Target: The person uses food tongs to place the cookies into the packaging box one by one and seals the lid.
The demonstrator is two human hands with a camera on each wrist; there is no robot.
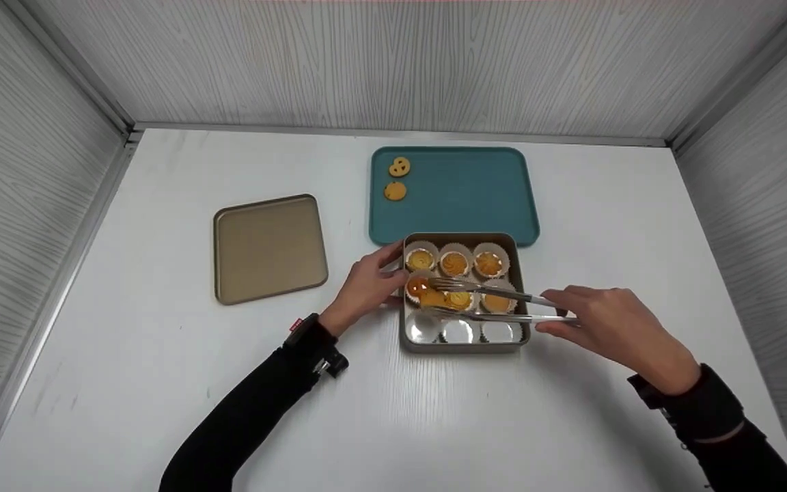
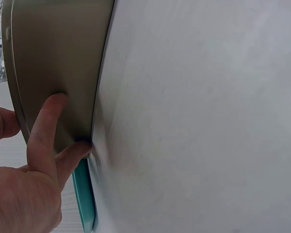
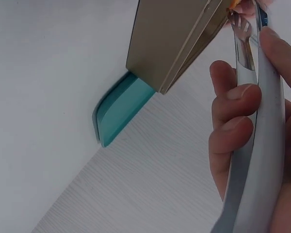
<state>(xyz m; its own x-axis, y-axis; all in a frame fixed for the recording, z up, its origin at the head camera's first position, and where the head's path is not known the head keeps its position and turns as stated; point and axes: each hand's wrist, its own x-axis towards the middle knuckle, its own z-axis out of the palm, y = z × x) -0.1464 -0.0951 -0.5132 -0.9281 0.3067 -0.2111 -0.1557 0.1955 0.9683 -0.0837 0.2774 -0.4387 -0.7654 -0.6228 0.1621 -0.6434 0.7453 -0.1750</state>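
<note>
My right hand [image 1: 609, 324] holds a pair of metal food tongs [image 1: 496, 317] with pale handles; one tip is fork-shaped. The tong tips reach over the left side of a gold-brown tin [image 1: 465, 348], around a golden cookie [image 1: 432, 298]. Whether they squeeze it is hard to tell. Several cookies in paper cups, such as a swirled one [image 1: 454, 264], fill the tin's back and middle rows. Its front row shows cups with shiny bottoms [image 1: 458, 331]. Against the tin's left wall rests my left hand [image 1: 366, 283], its spread fingers [image 2: 46, 121] touching the outside and rim.
Behind the tin lies a teal tray [image 1: 465, 191] with a pretzel-shaped cookie [image 1: 399, 167] and a round cookie [image 1: 395, 191] at its left. The tin overlaps its front edge in view. A gold-brown lid [image 1: 270, 249] lies to the left. Panelled walls [image 1: 393, 68] enclose the white table.
</note>
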